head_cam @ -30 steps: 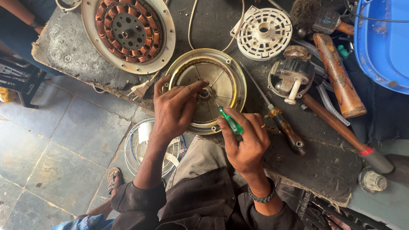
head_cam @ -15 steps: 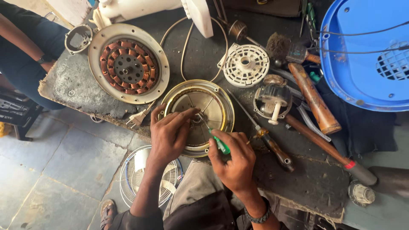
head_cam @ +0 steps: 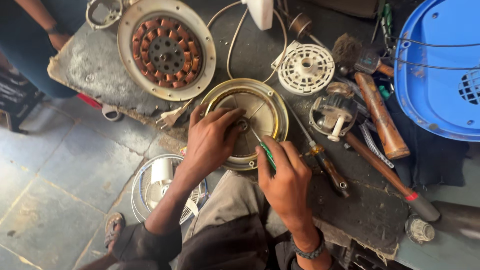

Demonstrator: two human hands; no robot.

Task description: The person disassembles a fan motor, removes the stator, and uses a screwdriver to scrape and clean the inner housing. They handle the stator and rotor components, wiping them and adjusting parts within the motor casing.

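Steadying the round metal motor cover (head_cam: 250,120) at frame centre on the bench (head_cam: 360,210), the left hand (head_cam: 212,140) lies spread over its hub, clamping nothing. The right hand (head_cam: 285,175), just below and right, is closed around a green-handled screwdriver (head_cam: 265,150), tip at the hub. Judged step: working the centre fastening, which calls for keeping the tip seated.

Copper-wound stator (head_cam: 166,51), white vented cap (head_cam: 306,68), wooden-handled hammer (head_cam: 380,114), blue tub (head_cam: 435,70)
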